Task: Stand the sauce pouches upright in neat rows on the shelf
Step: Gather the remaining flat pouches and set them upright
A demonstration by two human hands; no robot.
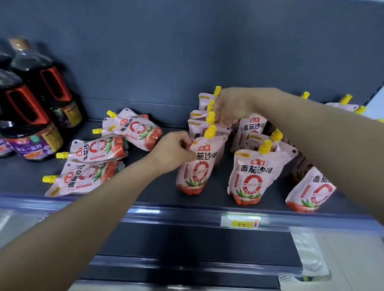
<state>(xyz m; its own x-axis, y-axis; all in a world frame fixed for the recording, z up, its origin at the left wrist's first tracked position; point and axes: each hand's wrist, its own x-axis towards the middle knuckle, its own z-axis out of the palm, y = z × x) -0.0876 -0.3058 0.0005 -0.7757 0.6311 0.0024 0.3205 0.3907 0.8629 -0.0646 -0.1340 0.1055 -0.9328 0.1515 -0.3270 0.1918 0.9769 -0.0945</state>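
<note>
Pink tomato sauce pouches with yellow caps stand and lie on a dark shelf (161, 195). My left hand (175, 152) pinches the upper left edge of the front pouch (196, 167) of an upright row. My right hand (229, 107) reaches over that row and grips the tops of the pouches behind (201, 118). A second upright row starts with a front pouch (249, 177) to the right. Three pouches (99, 150) lie flat on the left, caps pointing left. One pouch (311, 191) leans at the right under my right forearm.
Dark soy sauce bottles (32, 114) with red handles stand at the shelf's left end. A price tag (240, 221) sits on the front rail. More yellow-capped pouches (344, 104) show at the back right. Lower shelves lie below.
</note>
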